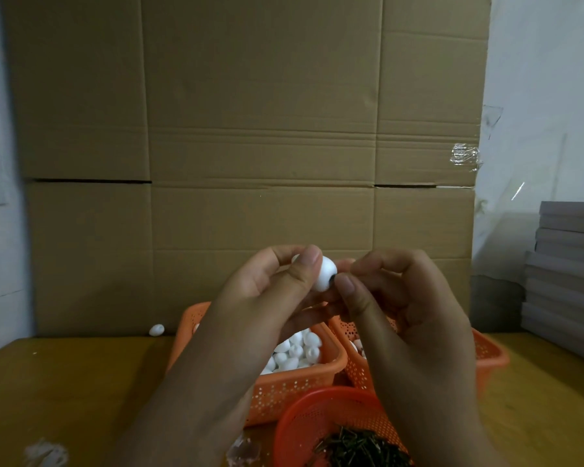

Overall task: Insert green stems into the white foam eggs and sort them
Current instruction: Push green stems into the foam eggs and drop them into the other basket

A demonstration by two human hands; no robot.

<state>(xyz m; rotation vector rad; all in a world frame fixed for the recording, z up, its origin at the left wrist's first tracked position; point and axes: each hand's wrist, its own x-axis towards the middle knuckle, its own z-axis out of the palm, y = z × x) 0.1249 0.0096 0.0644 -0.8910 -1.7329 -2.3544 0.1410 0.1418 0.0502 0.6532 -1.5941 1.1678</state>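
Nearest, a round orange basket (317, 423) of dark green stems (361, 448) sits right under the hands, likely so the next stem is a short reach. Just beyond it stand two square orange baskets: the left basket (294, 385) heaped with white eggs (295, 352), the right basket (489, 352) mostly hidden, probably the sorting side. Above them the left hand (267, 291) grips a foam egg (326, 274), steadying it, while the right hand (395, 291) pinches something dark at the egg's end, seemingly a stem going in. A stray egg (156, 329) lies far left by the cardboard (250, 129)
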